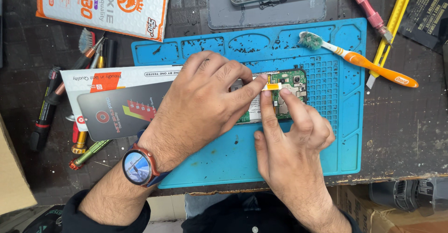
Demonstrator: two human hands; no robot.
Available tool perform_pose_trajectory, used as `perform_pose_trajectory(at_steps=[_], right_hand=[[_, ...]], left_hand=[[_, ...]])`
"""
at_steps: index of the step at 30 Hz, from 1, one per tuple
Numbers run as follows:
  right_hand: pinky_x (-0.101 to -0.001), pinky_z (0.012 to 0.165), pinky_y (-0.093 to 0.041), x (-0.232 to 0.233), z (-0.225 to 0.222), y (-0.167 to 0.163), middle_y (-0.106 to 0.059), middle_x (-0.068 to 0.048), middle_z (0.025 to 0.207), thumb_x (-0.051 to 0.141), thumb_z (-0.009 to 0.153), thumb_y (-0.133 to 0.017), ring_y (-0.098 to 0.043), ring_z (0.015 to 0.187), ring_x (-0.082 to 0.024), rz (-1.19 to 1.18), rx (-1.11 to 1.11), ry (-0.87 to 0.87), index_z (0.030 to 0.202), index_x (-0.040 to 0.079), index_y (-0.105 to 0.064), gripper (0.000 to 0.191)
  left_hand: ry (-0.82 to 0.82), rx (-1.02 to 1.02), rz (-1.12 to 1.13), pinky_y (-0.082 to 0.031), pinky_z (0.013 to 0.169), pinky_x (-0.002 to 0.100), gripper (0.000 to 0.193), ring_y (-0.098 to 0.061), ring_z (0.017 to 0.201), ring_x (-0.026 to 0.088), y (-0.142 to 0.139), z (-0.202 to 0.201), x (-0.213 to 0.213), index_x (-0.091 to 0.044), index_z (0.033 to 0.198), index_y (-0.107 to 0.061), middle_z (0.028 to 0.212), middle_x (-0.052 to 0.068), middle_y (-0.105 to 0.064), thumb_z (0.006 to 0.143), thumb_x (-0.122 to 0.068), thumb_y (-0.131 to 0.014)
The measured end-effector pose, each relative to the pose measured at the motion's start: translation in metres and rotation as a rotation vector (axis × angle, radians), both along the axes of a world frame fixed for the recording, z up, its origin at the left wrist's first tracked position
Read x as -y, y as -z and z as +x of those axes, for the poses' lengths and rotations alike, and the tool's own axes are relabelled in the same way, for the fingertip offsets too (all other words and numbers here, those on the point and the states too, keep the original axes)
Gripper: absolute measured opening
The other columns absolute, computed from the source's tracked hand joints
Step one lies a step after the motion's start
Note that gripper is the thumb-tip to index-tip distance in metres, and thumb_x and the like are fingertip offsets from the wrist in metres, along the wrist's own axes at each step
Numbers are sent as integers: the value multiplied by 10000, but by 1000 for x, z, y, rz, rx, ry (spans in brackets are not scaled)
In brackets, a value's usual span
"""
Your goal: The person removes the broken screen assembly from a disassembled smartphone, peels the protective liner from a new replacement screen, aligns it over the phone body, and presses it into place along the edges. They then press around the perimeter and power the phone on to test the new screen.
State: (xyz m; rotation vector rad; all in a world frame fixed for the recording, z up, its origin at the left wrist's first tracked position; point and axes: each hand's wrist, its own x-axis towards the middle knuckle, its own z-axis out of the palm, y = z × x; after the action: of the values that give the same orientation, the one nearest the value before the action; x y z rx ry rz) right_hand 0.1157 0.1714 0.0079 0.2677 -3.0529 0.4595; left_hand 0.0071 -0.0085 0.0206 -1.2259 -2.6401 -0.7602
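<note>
An opened phone [289, 90] with its green circuit board showing lies on a blue silicone work mat [345, 121]. My left hand [200, 107] covers most of the phone and presses down on it, its index finger beside a small yellow flat cable [272, 87]. My right hand [291, 149] comes from below, with index finger and thumb on the phone next to that cable. A round watch [137, 166] with a red band sits on my left wrist.
An orange and white toothbrush [359, 59] lies across the mat's top right corner. A flat part box [116, 100] and several screwdrivers [81, 69] lie at the left. A grey phone back cover [266, 9], a red tool [368, 11] and a yellow cutter [394, 20] are at the back.
</note>
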Motion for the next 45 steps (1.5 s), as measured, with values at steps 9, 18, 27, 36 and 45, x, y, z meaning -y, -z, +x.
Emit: perform_pose_trajectory(at_steps=[9, 18, 27, 36, 45], right_hand=[[-515, 1088, -242, -2, 1, 4, -382, -109, 1485, 183, 896, -728, -294, 1313, -326, -59, 22, 25, 1516, 122, -513, 660], [-519, 1090, -221, -3, -1, 1, -339, -134, 1584, 170, 857, -724, -300, 1343, -328, -35, 39, 7, 1498, 73, -512, 682], [-517, 1110, -243, -8, -3, -8, -429, -165, 1477, 130, 853, -716, -346, 1331, -364, -225, 49, 17, 1448, 45, -517, 634], [-477, 1071, -319, -12, -11, -8, -496, -151, 1393, 25, 880, -689, -435, 1240, -328, -173, 12, 77, 1473, 24, -518, 618], [-483, 1065, -380, -11, -11, -10, -500, -136, 1401, 11, 864, -689, -443, 1240, -341, -65, -31, 48, 1466, 61, -554, 620]], left_hand=[[19, 3, -44, -479, 996, 465, 362, -593, 1027, 260, 1, 1, 1, -139, 1274, -671, 1099, 40, -610, 925, -171, -762], [37, -2, -74, -466, 1032, 470, 365, -576, 1031, 271, -1, 0, 2, -170, 1258, -675, 1120, 58, -595, 905, -168, -768], [63, -51, -182, -439, 1093, 505, 393, -591, 1120, 267, -6, 0, 4, -175, 1320, -644, 1157, 58, -608, 928, -164, -666], [39, -82, -251, -432, 1121, 512, 398, -614, 1124, 242, -8, 6, 1, -138, 1360, -618, 1185, 61, -613, 964, -173, -615], [29, -96, -271, -442, 1091, 509, 368, -613, 1094, 245, -9, 8, -1, -146, 1335, -638, 1179, 63, -613, 970, -186, -600]])
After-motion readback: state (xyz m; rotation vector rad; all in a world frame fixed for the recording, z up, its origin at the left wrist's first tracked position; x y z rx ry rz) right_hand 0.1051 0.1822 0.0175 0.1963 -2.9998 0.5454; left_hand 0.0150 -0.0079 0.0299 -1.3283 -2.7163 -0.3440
